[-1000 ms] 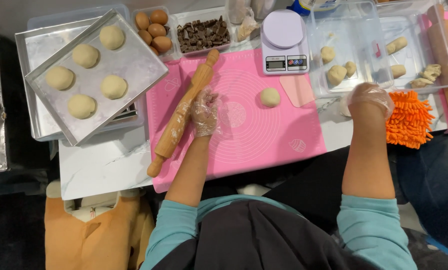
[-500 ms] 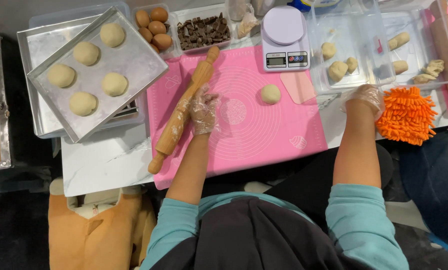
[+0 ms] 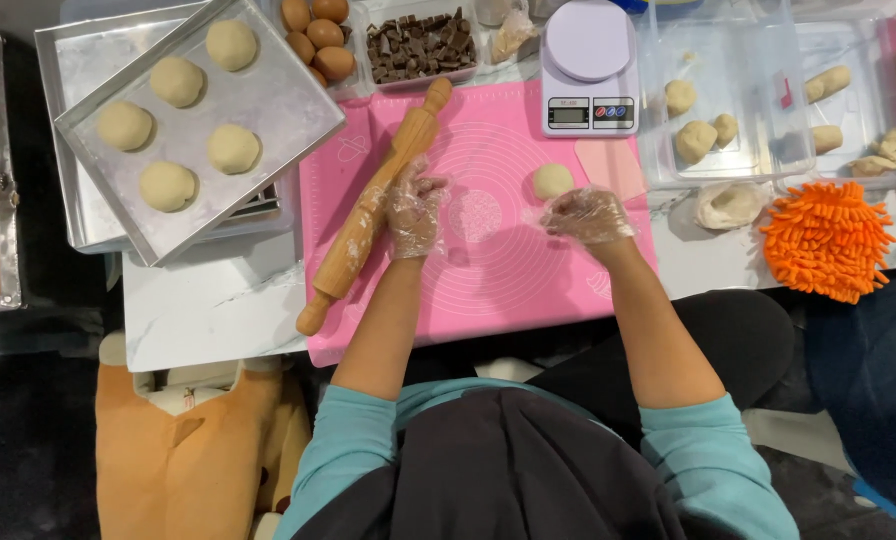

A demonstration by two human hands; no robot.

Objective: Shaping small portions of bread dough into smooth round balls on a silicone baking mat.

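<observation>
Pink mat (image 3: 498,270): right hand (image 3: 588,215) returned beside dough ball (image 3: 553,181).

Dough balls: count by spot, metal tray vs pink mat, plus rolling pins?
Dough balls on the metal tray: 5
Dough ball on the pink mat: 1
Rolling pin: 1
Total: 7

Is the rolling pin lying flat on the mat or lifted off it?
Lying flat. The wooden rolling pin rests diagonally across the left edge of the pink silicone mat, with the gloved left hand against its right side.
</observation>
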